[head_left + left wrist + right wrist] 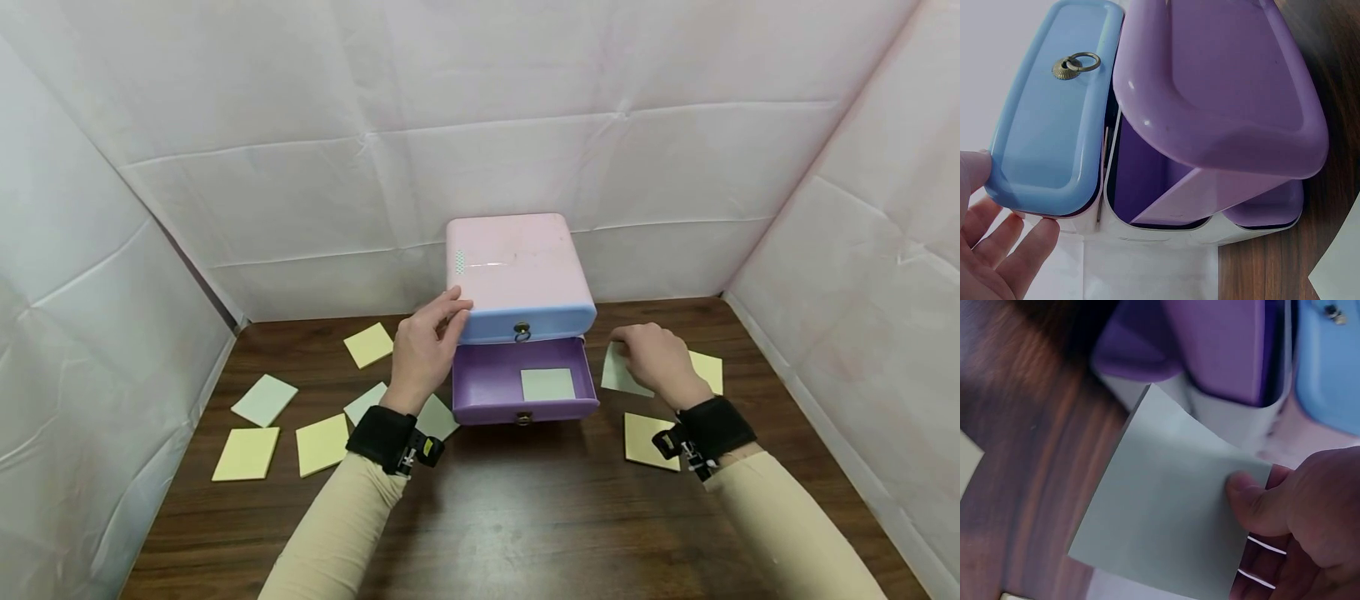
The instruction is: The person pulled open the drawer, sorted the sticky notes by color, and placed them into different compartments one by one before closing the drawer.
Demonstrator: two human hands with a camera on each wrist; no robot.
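A small pink drawer box (517, 258) stands at the back of the table. Its blue upper drawer (525, 323) (1054, 119) is closed; the purple lower drawer (517, 387) (1222, 100) is pulled out and holds one pale green note (547, 384). My left hand (426, 346) (997, 244) touches the box's left front corner by the blue drawer with straight fingers. Just right of the box, my right hand (654, 357) (1297, 512) pinches a pale green note (618, 372) (1166, 519) between thumb and fingers.
Several yellow and pale green notes lie on the dark wooden table (487, 517): a group at the left (247, 454), yellow ones at the right (648, 439). White sheeting walls in the back and both sides.
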